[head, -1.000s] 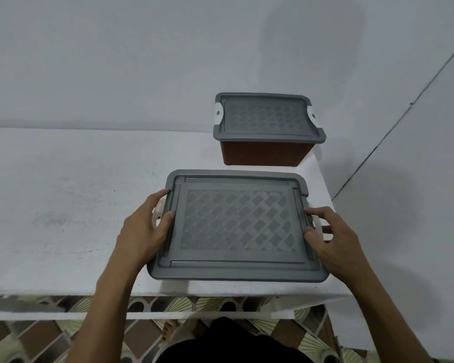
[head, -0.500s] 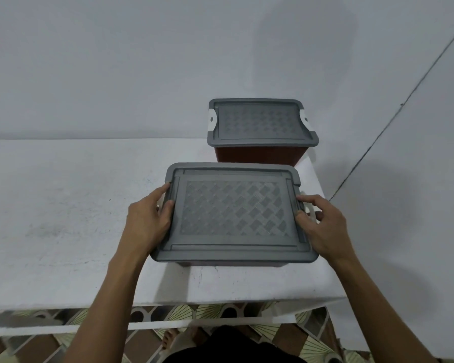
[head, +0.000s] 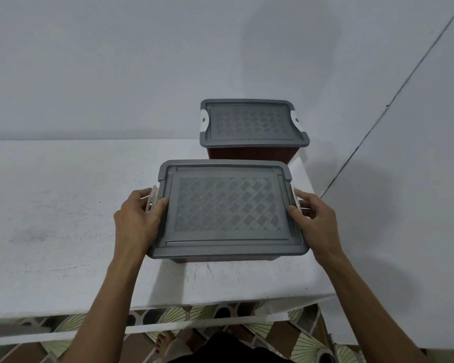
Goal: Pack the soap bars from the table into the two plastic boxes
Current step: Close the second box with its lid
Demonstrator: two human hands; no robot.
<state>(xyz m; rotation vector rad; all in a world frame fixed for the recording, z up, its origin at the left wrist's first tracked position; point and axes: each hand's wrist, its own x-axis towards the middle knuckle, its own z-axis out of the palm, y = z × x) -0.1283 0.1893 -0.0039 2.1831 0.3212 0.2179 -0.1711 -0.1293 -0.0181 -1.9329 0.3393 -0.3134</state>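
No soap bars are seen anywhere; whatever the two boxes hold is hidden by their lids. The near box (head: 227,205), brown-bodied under a grey lid with a woven pattern, is set close to the front edge of the worktop (head: 50,205), square to the person, so that both short ends can be reached at once. The far box (head: 252,124) is set just behind it, near the wall, with its white clasps folded down over the lid; it is judged to be closed and put out of the way.

On the near box the left clasp (head: 152,199) and the right clasp (head: 296,199) are swung outward from the lid ends, so the lid is judged to be unlatched. Whether it is being fastened or released cannot be told.

The left hand (head: 136,224) is narrowly closed: the left clasp is pinched between thumb, laid on the lid's edge, and fingers curled behind it. The right clasp is held likewise by the right hand (head: 317,226). A patterned tiled floor (head: 168,314) is seen below the worktop.
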